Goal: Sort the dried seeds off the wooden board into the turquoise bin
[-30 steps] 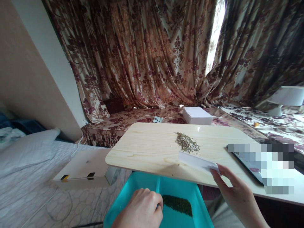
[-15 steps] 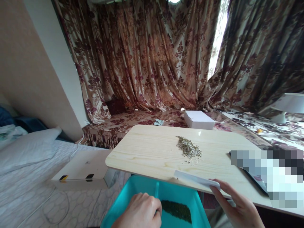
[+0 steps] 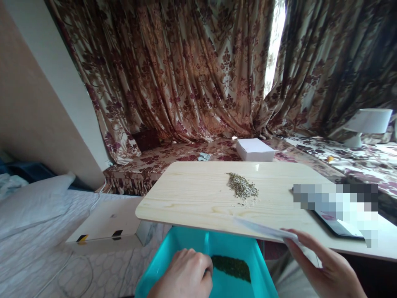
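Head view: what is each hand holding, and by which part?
The right hand holds a thin white strip pinched at its right-hand end. Whether the left hand, curled over the divided turquoise bin, grips anything cannot be told.

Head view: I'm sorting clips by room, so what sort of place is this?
Probably a bedroom: a bed with a pillow at left, patterned curtains behind, and a white lamp at right.
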`<move>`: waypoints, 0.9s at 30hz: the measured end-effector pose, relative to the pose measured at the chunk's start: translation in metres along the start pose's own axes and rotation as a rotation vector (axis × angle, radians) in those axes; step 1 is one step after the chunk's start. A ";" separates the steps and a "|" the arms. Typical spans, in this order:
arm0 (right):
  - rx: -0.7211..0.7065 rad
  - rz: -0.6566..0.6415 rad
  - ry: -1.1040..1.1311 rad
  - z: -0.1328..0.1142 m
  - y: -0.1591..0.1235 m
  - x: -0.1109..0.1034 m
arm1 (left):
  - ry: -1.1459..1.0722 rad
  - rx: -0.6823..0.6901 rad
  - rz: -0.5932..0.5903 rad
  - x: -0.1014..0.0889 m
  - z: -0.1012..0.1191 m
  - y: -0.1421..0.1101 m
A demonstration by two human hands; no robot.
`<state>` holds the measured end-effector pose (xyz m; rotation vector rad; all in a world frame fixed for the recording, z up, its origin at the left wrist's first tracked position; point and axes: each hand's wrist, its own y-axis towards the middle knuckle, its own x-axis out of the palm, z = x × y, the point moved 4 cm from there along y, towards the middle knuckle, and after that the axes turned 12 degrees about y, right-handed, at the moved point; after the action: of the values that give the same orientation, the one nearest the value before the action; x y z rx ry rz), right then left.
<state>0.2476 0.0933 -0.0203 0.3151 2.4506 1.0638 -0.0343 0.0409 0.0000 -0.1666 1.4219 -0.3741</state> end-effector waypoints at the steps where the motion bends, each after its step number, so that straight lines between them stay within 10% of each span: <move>1: -0.014 0.061 0.002 0.005 0.002 -0.004 | 0.011 0.007 -0.009 0.000 0.002 0.000; 27: 0.144 -0.017 0.068 0.027 0.038 0.034 | 0.196 0.269 -0.189 -0.002 0.069 0.020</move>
<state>0.2321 0.1493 -0.0192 0.3072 2.5922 0.9074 0.0366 0.0528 0.0055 -0.0457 1.5368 -0.7490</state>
